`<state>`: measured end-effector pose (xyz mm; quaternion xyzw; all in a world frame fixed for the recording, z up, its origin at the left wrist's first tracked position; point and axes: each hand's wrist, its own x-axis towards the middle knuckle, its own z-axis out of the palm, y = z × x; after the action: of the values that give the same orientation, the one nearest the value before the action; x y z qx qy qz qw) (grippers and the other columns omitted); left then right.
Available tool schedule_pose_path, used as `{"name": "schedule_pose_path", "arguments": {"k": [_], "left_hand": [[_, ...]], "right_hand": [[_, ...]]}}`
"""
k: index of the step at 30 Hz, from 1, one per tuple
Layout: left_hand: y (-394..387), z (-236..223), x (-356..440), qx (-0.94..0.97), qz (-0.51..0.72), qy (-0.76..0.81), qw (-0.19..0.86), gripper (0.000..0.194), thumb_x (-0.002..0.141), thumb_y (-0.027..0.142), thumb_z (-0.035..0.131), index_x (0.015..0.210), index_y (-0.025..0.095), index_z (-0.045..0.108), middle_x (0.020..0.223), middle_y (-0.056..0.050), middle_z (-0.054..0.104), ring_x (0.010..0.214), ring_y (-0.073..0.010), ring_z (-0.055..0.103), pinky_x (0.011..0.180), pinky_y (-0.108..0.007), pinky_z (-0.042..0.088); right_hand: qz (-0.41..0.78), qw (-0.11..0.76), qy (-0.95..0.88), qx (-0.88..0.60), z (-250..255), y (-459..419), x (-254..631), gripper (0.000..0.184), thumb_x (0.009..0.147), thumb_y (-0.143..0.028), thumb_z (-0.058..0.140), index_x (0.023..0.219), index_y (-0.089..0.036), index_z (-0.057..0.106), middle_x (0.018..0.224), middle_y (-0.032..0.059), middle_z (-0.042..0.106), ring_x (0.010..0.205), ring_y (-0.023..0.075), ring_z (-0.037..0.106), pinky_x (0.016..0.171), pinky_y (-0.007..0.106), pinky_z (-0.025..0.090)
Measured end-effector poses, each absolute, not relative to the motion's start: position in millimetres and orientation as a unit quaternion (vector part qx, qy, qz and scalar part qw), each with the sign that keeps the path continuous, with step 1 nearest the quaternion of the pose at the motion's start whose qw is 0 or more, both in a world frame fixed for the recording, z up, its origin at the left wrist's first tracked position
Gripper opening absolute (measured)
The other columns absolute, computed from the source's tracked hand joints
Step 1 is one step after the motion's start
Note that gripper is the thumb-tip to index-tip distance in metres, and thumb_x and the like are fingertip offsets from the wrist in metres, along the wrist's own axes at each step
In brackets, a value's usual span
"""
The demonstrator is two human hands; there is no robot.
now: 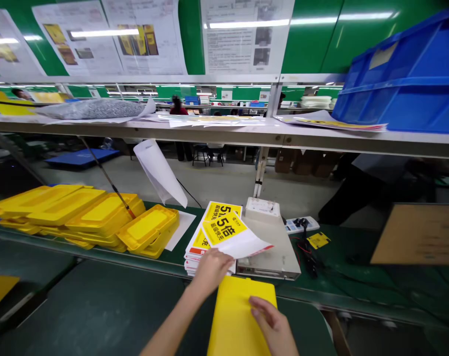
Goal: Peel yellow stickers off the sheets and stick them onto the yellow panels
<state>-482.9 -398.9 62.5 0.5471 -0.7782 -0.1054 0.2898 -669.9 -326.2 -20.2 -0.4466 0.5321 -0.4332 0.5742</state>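
Note:
My left hand point(214, 271) is closed on the near edge of a yellow and white printed sheet point(226, 231), which lies skewed and partly lifted over a stack of similar sheets point(195, 247). Directly in front of me stands a yellow box point(241, 311) with a smooth top face. Over the right side of that box is my right hand point(274, 326), fingers loosely bent and apart, holding nothing; whether the fingertips touch the box is hard to tell. A flat grey metal device point(270, 247) sits right of the stack, partly under the sheet's corner.
Yellow plastic covers point(87, 212) are piled on the bench at left, a thin rod leaning there. A power strip point(302, 225), cables and a cardboard box point(417, 235) are at right. An upper shelf point(217, 129) carries blue bins point(402, 79). People are beyond.

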Motion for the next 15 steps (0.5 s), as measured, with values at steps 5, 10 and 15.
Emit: {"name": "schedule_pose_path", "arguments": {"k": [5, 10, 15], "left_hand": [[-346, 72, -566, 0.489, -0.207, -0.777, 0.338, 0.017, 0.087, 0.036, 0.056, 0.099, 0.031, 0.067, 0.088, 0.000, 0.069, 0.085, -0.0235, 0.061, 0.082, -0.040, 0.048], [-337, 38, -559, 0.595, -0.203, -0.671, 0.393, 0.035, 0.086, 0.031, 0.052, 0.120, 0.021, 0.057, 0.126, -0.009, 0.055, 0.120, -0.0304, 0.045, 0.104, -0.057, 0.032], [-335, 32, -542, 0.585, -0.365, -0.558, 0.462, 0.032, 0.077, 0.030, 0.061, 0.108, 0.022, 0.064, 0.109, -0.006, 0.065, 0.101, -0.0263, 0.060, 0.091, -0.041, 0.050]], "right_hand": [[-0.519, 0.511, 0.492, -0.476, -15, -339, -611, 0.070, 0.079, -0.060, 0.040, 0.138, -0.022, 0.033, 0.124, 0.0140, 0.059, 0.123, 0.0269, 0.049, 0.100, 0.048, 0.045], [-0.544, 0.661, 0.451, -0.253, 14, -346, -639, 0.061, 0.079, -0.051, 0.050, 0.127, -0.013, 0.046, 0.106, 0.0124, 0.070, 0.107, 0.0271, 0.062, 0.096, 0.047, 0.049], [-0.597, 0.681, 0.407, -0.113, 38, -338, -652, 0.068, 0.066, -0.035, 0.072, 0.125, -0.016, 0.044, 0.105, 0.0072, 0.071, 0.097, 0.0233, 0.066, 0.091, 0.040, 0.054]]}}
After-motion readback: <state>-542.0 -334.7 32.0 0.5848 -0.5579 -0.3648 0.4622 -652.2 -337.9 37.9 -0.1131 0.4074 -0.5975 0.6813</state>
